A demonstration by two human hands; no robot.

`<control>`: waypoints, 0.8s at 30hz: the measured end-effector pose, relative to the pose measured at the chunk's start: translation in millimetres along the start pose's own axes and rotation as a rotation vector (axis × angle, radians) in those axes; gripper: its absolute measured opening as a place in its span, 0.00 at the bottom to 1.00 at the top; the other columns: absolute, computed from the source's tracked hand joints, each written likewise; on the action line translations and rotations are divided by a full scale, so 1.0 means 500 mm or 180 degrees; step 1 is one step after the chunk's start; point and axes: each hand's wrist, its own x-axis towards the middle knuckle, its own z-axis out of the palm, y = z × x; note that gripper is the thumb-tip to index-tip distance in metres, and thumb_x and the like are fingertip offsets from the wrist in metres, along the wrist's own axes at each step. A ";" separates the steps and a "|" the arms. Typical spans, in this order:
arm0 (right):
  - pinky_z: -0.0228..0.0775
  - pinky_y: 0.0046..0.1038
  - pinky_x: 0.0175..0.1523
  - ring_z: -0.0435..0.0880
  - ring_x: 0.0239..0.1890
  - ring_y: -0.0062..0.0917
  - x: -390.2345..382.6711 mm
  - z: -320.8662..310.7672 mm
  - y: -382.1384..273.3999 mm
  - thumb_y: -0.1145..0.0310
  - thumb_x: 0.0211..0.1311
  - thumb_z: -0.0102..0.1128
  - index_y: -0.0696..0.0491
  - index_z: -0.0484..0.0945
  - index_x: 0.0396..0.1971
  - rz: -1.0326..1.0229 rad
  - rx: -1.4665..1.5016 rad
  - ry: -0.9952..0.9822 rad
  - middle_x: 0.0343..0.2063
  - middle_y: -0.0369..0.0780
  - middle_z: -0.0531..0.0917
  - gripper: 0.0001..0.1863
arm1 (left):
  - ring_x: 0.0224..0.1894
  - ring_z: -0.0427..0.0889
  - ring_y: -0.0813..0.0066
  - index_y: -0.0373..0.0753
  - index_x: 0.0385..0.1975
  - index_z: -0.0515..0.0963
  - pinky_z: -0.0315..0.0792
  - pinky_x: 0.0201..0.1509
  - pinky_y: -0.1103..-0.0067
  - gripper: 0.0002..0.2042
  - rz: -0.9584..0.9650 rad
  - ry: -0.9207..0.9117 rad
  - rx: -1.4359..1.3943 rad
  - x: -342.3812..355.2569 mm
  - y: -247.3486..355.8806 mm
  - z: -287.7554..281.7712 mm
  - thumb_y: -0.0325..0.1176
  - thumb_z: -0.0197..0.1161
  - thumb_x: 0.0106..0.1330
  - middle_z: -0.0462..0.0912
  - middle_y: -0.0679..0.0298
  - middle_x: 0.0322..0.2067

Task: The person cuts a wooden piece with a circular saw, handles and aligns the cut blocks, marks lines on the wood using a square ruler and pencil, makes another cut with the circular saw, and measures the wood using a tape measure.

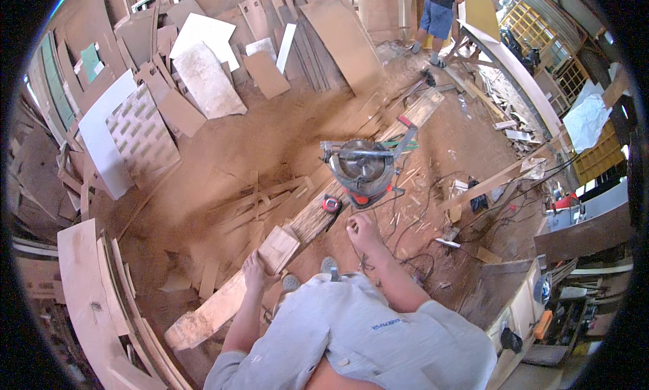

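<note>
My left hand (256,274) grips the near end of a short, pale wooden block (278,250), thumb apart from the fingers. The block lies on a long, rough plank (211,314) running diagonally from lower left to upper right. My right hand (364,232) is closed just below a power saw with a round blade (363,165); whatever its fingers hold is hidden. The saw sits across the plank's farther part. Between block and saw, a red-and-black tape measure (331,204) rests on the plank, with a thin dark stick-like thing (333,221) beside it.
Boards and sheets (209,79) lean along the back left. Curved panels (94,302) stand at the near left. Cables and offcuts litter the dusty floor (399,231) right of the saw. Another person (436,18) stands at a long bench (510,69). A wooden box (497,292) stands lower right.
</note>
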 end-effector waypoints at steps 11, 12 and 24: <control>0.70 0.49 0.65 0.77 0.59 0.49 0.033 -0.031 -0.044 0.73 0.55 0.68 0.58 0.79 0.53 0.0087 -0.0410 0.0330 0.52 0.50 0.80 0.24 | 0.72 0.66 0.49 0.36 0.75 0.58 0.60 0.78 0.59 0.63 -0.0038 -0.0072 -0.0030 -0.011 0.010 -0.020 0.51 0.89 0.37 0.70 0.51 0.66; 0.69 0.50 0.66 0.77 0.60 0.49 0.036 -0.034 -0.040 0.73 0.54 0.68 0.57 0.79 0.54 0.0097 -0.0575 0.0437 0.53 0.51 0.80 0.24 | 0.73 0.66 0.50 0.36 0.75 0.58 0.60 0.79 0.60 0.63 -0.0081 -0.0101 -0.0024 -0.014 0.011 -0.021 0.51 0.89 0.37 0.70 0.50 0.67; 0.54 0.51 0.81 0.61 0.79 0.51 0.191 0.002 0.267 0.57 0.62 0.68 0.36 0.62 0.78 -0.0175 -0.1486 -0.1300 0.77 0.48 0.65 0.44 | 0.72 0.68 0.49 0.38 0.76 0.56 0.63 0.76 0.58 0.65 0.0105 -0.0155 0.0094 0.020 0.011 -0.017 0.52 0.89 0.36 0.70 0.50 0.68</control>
